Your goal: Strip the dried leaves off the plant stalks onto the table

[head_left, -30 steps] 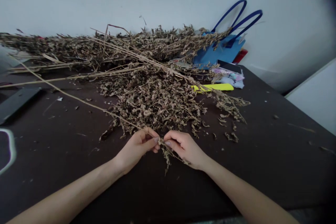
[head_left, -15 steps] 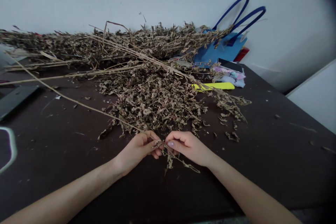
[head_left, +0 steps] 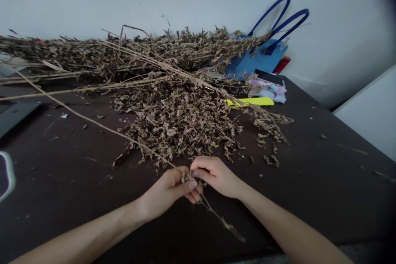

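Observation:
A long dried plant stem runs from the far left of the table down to my two hands. My left hand is closed around it near its leafy end, thumb on top. Close beside it, my right hand pinches with thumb and forefinger at dried leaves on the same stem; its other fingers are curled and partly hidden. The thin tip of the stem sticks out below the hands toward the lower right. Just beyond my hands lies a loose heap of dried leaves.
A thick pile of dried leafy stalks lies along the wall. Right of it stand a blue bag with dark handles, a yellow strip and a phone on a patterned cloth. A dark flat object lies at left.
My hands have shifted slightly, the left one lower and to the right. The stem's tip now reaches further out below them and carries fewer leaves. The view has moved a little.

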Available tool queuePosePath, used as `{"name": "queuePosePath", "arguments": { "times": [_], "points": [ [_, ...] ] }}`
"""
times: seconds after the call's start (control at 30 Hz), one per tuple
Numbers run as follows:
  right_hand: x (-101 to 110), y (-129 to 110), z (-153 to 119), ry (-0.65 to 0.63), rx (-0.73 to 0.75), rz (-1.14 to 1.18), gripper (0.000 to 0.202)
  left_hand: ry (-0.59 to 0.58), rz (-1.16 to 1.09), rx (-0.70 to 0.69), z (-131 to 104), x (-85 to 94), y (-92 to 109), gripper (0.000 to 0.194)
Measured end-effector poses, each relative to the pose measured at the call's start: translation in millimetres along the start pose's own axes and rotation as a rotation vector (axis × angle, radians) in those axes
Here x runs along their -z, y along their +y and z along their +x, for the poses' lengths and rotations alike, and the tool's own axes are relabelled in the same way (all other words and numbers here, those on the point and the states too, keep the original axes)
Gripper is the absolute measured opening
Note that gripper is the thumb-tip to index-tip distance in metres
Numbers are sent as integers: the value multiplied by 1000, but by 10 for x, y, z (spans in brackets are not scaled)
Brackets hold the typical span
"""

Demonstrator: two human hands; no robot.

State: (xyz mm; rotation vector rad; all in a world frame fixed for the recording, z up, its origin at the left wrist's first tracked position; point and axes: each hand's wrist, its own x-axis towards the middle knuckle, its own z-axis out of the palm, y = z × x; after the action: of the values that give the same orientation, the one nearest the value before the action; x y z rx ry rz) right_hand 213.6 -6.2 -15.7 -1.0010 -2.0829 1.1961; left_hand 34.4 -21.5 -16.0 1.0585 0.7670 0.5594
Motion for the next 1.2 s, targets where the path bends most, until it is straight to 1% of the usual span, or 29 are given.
{"name": "queuePosePath", "arguments": {
  "times": [0.07, 0.1, 0.23, 0.3, 0.37, 0.47, 0.57, 0.6, 0.67, 0.8, 0.83, 0.9, 1.03, 1.13, 1.2],
  "points": [
    [2, 11, -1, 60, -12, -45, 22, 53, -3, -30, 11, 12, 0, 21],
    [10, 11, -7, 110, -18, -72, 21, 76, 3, -45, 16, 29, 5, 21],
    [97, -17, -51, 357, -7, -217, 17, 104, 67, -66, 22, 108, 48, 22],
    [168, -27, -71, 451, 10, -293, 14, 129, 69, -74, 18, 118, 69, 21],
    [246, -27, -83, 479, 13, -358, 16, 152, 49, -71, 15, 109, 78, 20],
    [352, -31, -100, 491, -2, -407, 26, 160, 31, -51, 17, 92, 75, 19],
    [427, -74, -129, 537, -2, -419, 21, 164, 28, -50, 22, 94, 76, 18],
    [443, -98, -141, 529, -2, -422, 18, 168, 26, -53, 24, 98, 80, 18],
    [459, -152, -163, 453, 5, -408, 16, 179, 22, -56, 28, 109, 85, 17],
    [420, -235, -183, 166, 69, -364, 14, 196, 38, -57, 32, 135, 73, 18],
    [398, -244, -183, 111, 76, -365, 16, 195, 42, -58, 32, 142, 66, 18],
    [351, -250, -180, 45, 64, -371, 19, 188, 43, -65, 31, 152, 52, 19],
    [269, -227, -170, 7, 34, -370, 15, 191, 85, -73, 24, 150, 61, 19],
    [230, -217, -165, 23, 20, -354, 10, 200, 115, -72, 24, 140, 85, 19],
    [213, -223, -169, 50, 11, -336, 10, 203, 122, -75, 28, 137, 94, 19]
  ]
}}
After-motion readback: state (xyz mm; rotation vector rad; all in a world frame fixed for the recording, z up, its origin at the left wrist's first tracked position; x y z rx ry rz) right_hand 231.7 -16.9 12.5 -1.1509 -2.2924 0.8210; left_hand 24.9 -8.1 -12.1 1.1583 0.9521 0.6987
